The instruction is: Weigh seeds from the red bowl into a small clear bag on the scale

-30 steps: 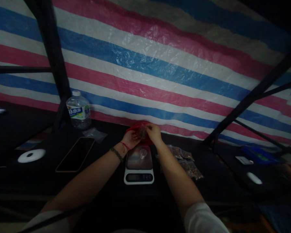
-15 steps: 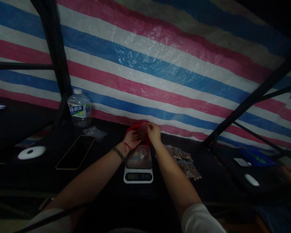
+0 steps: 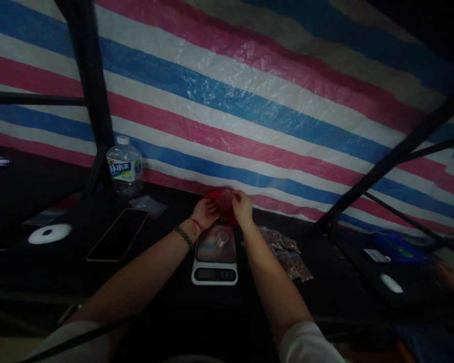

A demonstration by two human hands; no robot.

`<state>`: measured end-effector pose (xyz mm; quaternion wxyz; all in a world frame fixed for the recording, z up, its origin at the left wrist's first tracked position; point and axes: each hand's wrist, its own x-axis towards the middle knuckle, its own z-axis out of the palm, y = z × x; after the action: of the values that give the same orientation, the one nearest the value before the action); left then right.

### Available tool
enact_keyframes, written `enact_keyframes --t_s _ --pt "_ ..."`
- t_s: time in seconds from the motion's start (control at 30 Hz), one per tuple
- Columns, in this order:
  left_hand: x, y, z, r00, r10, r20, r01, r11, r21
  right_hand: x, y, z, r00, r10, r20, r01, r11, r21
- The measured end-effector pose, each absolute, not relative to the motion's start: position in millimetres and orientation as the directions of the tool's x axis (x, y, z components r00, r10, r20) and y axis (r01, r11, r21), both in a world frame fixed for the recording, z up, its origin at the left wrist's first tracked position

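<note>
Both my hands meet over a red container (image 3: 216, 194) at the back of a dark table. My left hand (image 3: 203, 214) and my right hand (image 3: 241, 207) pinch a small clear plastic bag (image 3: 224, 203) between them, with dark bits inside. Just in front stands a small digital kitchen scale (image 3: 215, 254) with a little cup (image 3: 222, 238) on its platform. Several filled clear bags (image 3: 289, 254) lie to the right of the scale.
A water bottle (image 3: 125, 165) stands at the back left beside a black pole (image 3: 92, 96). A phone (image 3: 118, 234), an empty clear bag (image 3: 148, 203) and a white round disc (image 3: 49, 233) lie left. A striped tarp hangs behind. Another person's hand (image 3: 451, 275) shows far right.
My hands have shifted very slightly on the small bag over the red container. The view has drifted a little; nothing else has moved.
</note>
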<state>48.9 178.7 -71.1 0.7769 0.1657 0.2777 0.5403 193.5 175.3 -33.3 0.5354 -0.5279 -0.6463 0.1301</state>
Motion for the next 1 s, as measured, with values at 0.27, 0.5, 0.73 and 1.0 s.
enact_keyframes --t_s 0.27,0.5,0.73,1.0 --pt "42 172 -76 0.298 0.954 -0.019 -0.567 0.193 0.800 198 167 -62 0.319 0.867 0.382 0.085 0.375 -0.923" --pt "28 163 -85 0.213 0.968 0.133 -0.252 -0.077 0.965 189 143 -85 0.240 0.937 0.253 -0.154 0.294 -0.943" --pt "21 159 -83 0.075 0.985 0.158 -0.164 -0.145 0.976 196 138 -93 0.233 0.950 0.206 -0.083 0.231 -0.970" --pt "20 153 -71 0.200 0.946 0.256 -0.027 -0.255 0.966 201 134 -92 0.260 0.906 0.334 -0.022 0.351 -0.936"
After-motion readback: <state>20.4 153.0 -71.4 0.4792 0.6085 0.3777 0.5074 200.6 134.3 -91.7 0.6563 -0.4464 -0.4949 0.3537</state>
